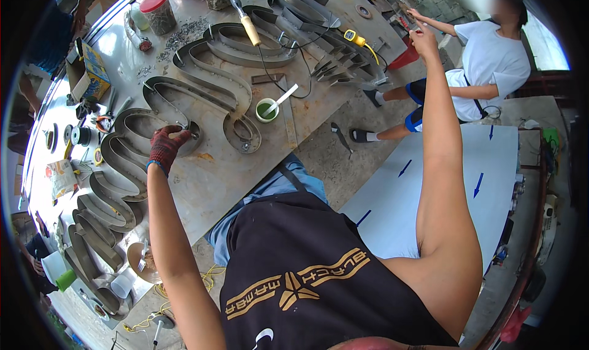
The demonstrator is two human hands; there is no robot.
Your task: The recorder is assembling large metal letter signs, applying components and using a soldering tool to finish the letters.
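My left hand (167,146), in a dark red knitted glove, is closed on the rim of a curved metal strip (195,131) on the metal table. The strip stands on edge and bends into looping, letter-like outlines. My bare right hand (423,42) is raised far out to the right, fingers curled and one pointing up, close to a co-worker's hand (415,13). What it holds, if anything, is too small to tell. Between my arms stand a white cup of green liquid (266,111) with a white stick in it, and a soldering iron (247,26) with a wooden handle.
More bent metal outlines (236,43) cover the table (215,196). A red-lidded jar (157,12) stands at the back. A flat metal square (288,120) lies near the cup. A co-worker in a white shirt (494,55) stands at right, beside a white sheet with blue arrows (454,184).
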